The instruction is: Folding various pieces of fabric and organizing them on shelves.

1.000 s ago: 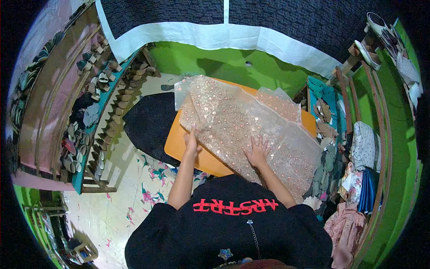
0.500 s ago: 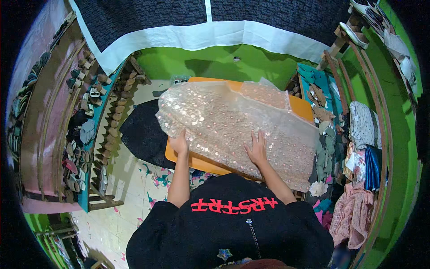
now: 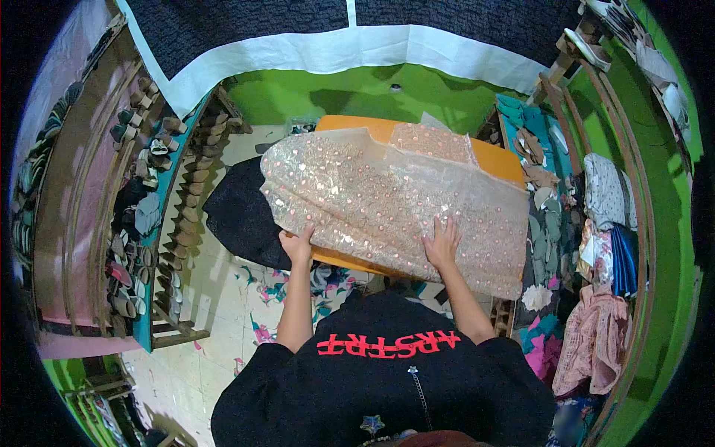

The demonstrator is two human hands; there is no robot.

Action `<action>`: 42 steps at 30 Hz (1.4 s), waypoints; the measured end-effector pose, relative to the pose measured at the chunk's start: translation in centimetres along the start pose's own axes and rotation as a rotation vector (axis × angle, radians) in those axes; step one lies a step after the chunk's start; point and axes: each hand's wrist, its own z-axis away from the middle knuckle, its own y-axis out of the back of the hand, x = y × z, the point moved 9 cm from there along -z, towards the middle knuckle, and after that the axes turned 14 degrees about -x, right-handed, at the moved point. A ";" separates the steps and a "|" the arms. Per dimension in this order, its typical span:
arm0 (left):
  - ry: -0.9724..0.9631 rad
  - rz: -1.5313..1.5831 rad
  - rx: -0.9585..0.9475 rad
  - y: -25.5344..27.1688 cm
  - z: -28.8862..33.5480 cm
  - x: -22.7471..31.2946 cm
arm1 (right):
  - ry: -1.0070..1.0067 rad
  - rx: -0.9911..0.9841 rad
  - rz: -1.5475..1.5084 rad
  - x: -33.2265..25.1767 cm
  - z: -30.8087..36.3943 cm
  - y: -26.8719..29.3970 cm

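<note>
A sheer beige fabric (image 3: 357, 190) covered in shiny sequins and pink dots lies across an orange table (image 3: 500, 162). At its near left edge my left hand (image 3: 299, 244) is closed on the fabric's border, with some fingers hidden. My right hand (image 3: 445, 242) rests flat on the fabric right of centre, fingers spread. A smaller sequined piece (image 3: 432, 143) lies at the fabric's far edge. Black fabric (image 3: 242, 212) sticks out past the table's left side, partly under the beige sheet.
Shoe lasts and shoes fill a rack (image 3: 153, 246) on the left. To the right, a teal shelf (image 3: 514, 112) holds cut pieces, and folded cloths (image 3: 607, 197) hang on a wooden rail. Coloured scraps (image 3: 261, 331) litter the tiled floor. Dark cloth (image 3: 462, 30) with a white border hangs at the back.
The beige fabric lies a little flatter, and more orange table shows along its far edge. My right hand has slid slightly right, while my left hand has moved a little nearer me.
</note>
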 end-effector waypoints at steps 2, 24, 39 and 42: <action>-0.024 -0.165 0.110 -0.6 0.9 1.7 | 0.071 0.085 -0.034 1.1 -0.5 -0.1; 0.357 0.039 -0.117 -7.7 5.6 -7.0 | -0.114 -0.141 -0.004 2.4 -3.8 -0.7; 0.276 -0.134 -0.125 -11.9 7.5 -6.3 | -0.244 -0.268 0.154 1.2 -6.6 0.9; 0.483 0.086 -0.067 -11.9 7.7 -8.8 | -0.262 -0.284 0.135 1.3 -6.9 1.6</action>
